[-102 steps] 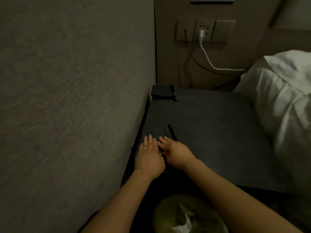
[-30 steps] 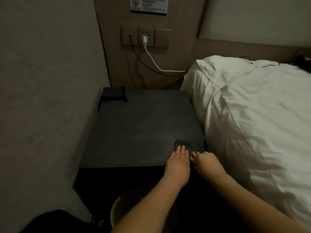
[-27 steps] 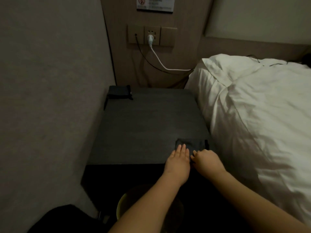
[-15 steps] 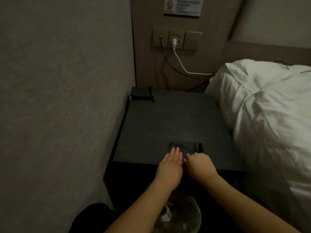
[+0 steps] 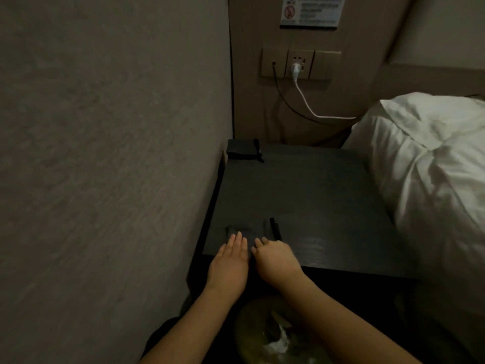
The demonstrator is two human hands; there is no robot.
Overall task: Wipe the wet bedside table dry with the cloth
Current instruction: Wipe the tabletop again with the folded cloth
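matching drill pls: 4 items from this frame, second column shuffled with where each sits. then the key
1. cloth
2. black pouch
3. white plug
4. bin

A. in the wall socket
B. on the floor in front of the bedside table
C. table's near left, under the left hand and right hand
D. table's far left corner, by the wall

Pairs: 1-C, 2-D, 3-A, 4-B

Dark bedside table (image 5: 309, 195) bears a cloth (image 5: 252, 231) and black pouch (image 5: 242, 149).
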